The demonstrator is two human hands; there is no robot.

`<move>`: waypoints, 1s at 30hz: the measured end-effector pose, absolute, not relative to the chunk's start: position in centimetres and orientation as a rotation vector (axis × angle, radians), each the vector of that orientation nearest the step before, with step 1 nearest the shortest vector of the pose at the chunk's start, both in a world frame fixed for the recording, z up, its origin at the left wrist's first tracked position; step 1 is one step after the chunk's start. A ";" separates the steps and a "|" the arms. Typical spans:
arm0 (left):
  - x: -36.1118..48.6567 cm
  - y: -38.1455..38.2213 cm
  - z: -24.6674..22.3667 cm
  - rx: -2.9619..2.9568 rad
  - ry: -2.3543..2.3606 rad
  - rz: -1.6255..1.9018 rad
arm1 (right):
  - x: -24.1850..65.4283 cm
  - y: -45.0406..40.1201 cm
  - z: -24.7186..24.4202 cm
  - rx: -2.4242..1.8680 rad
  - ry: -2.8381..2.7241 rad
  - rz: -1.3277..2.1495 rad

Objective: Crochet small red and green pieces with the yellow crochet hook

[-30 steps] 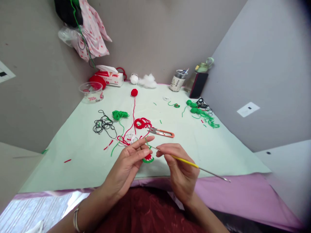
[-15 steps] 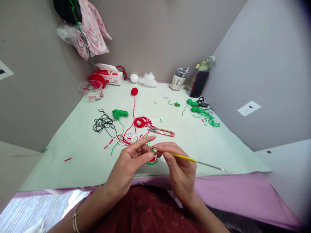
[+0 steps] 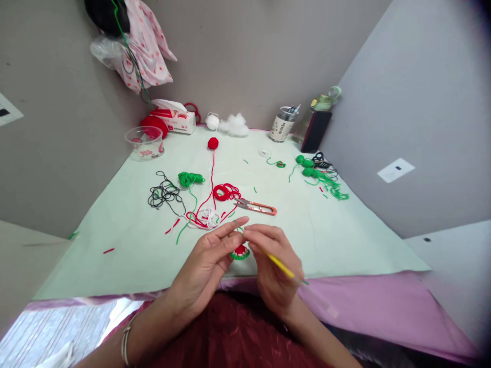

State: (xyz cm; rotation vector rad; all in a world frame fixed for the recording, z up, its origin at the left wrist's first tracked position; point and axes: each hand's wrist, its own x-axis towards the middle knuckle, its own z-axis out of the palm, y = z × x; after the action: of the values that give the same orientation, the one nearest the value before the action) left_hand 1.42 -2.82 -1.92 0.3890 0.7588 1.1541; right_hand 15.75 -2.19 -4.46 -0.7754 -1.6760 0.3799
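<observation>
So your left hand (image 3: 203,254) has the little red, white and green crochet piece (image 3: 240,253) pinched in its fingers, near the front edge of the table (image 3: 345,240) — and your right hand (image 3: 278,263) is closed round the yellow-handled hook (image 3: 281,266), back end blurred. Orange-handled snips (image 3: 251,207) lie just beyond your hands — beside some red yarn (image 3: 229,191).

In front of one pair of snips (image 3: 250,206) were one left hand (image 3: 204,259), one right hand (image 3: 273,284), one yellow hook (image 3: 281,266) and one crocheted piece (image 3: 240,253). Beyond the snips stood one tissue box (image 3: 181,123), one tub (image 3: 148,150), one pen cup (image 3: 281,130), one phone (image 3: 317,132) and one bottle (image 3: 321,105).
</observation>
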 end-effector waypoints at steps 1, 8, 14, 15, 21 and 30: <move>1.2 -2.7 -1.9 0.397 0.765 1.158 | 15.8 -2.1 -4.1 -0.772 -1.628 0.467; 0.1 -2.6 -1.8 0.501 0.841 1.185 | 17.0 -1.7 -2.5 -0.797 -1.315 0.904; 0.6 -2.9 -2.0 0.652 0.853 1.237 | 16.9 -1.3 -2.4 -0.761 -1.236 1.102; 0.8 -3.0 -2.1 0.673 0.855 1.263 | 16.8 -1.5 -2.5 -0.789 -1.333 0.992; 1.3 -3.2 -2.4 0.610 0.861 1.328 | 16.0 -3.1 -4.3 -0.857 -1.869 0.089; 0.6 -2.9 -2.0 0.518 0.758 1.149 | 15.5 -1.8 -3.1 -0.787 -1.565 0.629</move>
State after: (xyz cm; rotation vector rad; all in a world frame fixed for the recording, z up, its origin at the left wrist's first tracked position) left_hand 0.58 -2.85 -1.96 0.5178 0.7582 1.1493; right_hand 15.49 -1.76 -3.08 -0.7874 -1.5648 0.6286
